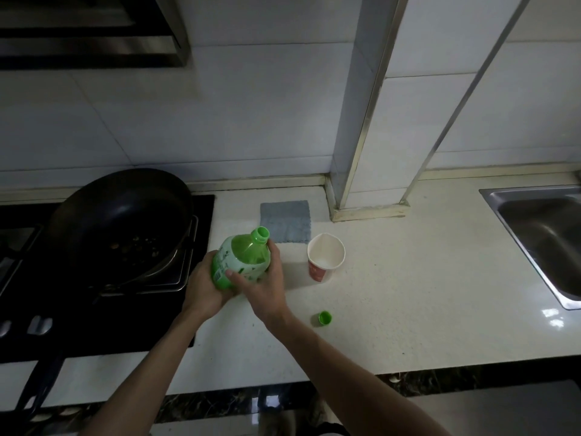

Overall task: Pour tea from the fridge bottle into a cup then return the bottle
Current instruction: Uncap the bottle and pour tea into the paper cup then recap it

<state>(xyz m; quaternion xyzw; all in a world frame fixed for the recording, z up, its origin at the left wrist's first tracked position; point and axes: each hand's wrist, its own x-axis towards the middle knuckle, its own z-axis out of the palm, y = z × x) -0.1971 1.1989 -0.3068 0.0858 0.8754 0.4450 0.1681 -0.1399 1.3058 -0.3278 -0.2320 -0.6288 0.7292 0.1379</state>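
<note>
A green tea bottle [245,256] with a white-and-green label is held above the white counter, uncapped, its open neck tilted up and to the right toward the cup. My left hand [204,291] grips its lower part from the left. My right hand [267,287] wraps its body from the right, thumb across the label. A white paper cup [325,256] with a red lower band stands upright just right of the bottle; its inside looks white. The green cap [325,318] lies on the counter nearer to me, right of my right forearm.
A black wok [119,221] sits on the dark gas hob [94,316] at the left. A grey cloth [285,221] lies behind the bottle by the tiled wall. A steel sink [540,234] is at the right. The counter's front edge [283,382] runs below my arms.
</note>
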